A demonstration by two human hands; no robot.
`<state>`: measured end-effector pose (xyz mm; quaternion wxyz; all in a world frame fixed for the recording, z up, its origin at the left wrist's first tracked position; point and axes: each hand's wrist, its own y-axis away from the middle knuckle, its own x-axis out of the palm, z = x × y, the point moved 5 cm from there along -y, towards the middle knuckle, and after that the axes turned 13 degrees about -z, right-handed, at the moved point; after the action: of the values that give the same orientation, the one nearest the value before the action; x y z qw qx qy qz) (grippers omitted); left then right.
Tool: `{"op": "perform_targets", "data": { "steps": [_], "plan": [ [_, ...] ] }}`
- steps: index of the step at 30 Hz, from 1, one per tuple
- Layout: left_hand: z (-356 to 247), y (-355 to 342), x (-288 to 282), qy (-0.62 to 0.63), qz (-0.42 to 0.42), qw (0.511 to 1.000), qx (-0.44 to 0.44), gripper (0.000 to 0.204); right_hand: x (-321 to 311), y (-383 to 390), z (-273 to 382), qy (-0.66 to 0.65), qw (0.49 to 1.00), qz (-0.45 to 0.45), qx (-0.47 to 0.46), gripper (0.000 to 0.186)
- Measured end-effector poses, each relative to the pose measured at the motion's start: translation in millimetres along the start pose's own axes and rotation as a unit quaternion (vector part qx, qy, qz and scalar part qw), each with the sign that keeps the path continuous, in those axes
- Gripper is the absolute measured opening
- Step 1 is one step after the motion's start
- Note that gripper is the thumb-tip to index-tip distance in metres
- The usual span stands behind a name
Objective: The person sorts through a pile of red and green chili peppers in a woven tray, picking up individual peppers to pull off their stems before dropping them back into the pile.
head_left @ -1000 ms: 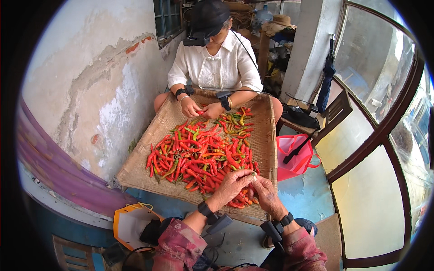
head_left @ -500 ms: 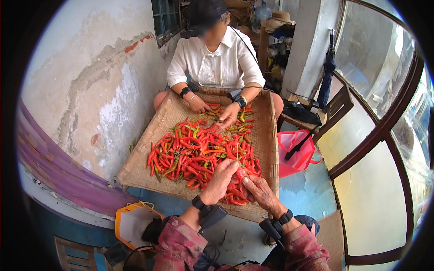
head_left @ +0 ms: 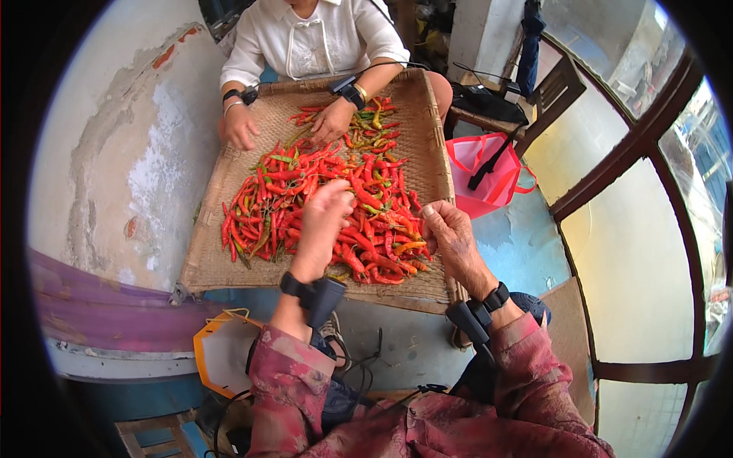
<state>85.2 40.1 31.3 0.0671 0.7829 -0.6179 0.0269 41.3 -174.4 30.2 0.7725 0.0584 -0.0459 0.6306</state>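
Observation:
A heap of mostly red chili peppers [head_left: 382, 206], with some green and yellowish ones, lies in a square woven bamboo tray [head_left: 200, 263]. Over the middle of the heap is my left hand [head_left: 324, 217], fingers bent and smeared by motion; whether they grip a pepper is unclear. My right hand [head_left: 452, 237] is closed at the tray's right side, thumb pressed against the curled fingers. Whatever it may hold is hidden. Across from me, a person in a white shirt [head_left: 321, 46] has one hand [head_left: 334, 120] on the far peppers and the other hand [head_left: 240, 126] by the tray's left rim.
A pink bag [head_left: 485, 179] stands right of the tray, beside a wooden chair [head_left: 553, 95] with a black bag [head_left: 489, 103]. A white and orange paper bag [head_left: 225, 355] sits at lower left. Dark cables [head_left: 370, 366] hang below the tray. Walls and window panes flank us.
The view has tipped down. My hands, earlier together at the near right of the heap, have parted, the left toward the heap's middle. The other person's left-side hand has moved to the tray's rim.

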Motion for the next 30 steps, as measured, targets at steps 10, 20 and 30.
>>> {"op": "perform_targets", "data": {
  "steps": [10,20,30],
  "plan": [
    [15,23,37,-0.55,0.045,0.725,0.413,0.01,5,5,1,0.037,0.998,-0.008,-0.048,0.025],
    [-29,68,53,-0.301,0.047,0.876,0.375,0.01,20,22,-40,-0.158,0.958,0.108,0.212,0.053],
    [-19,108,64,-0.337,0.225,0.721,0.563,0.018,25,6,-28,-0.191,0.958,0.077,0.199,0.024]
  ]
}}
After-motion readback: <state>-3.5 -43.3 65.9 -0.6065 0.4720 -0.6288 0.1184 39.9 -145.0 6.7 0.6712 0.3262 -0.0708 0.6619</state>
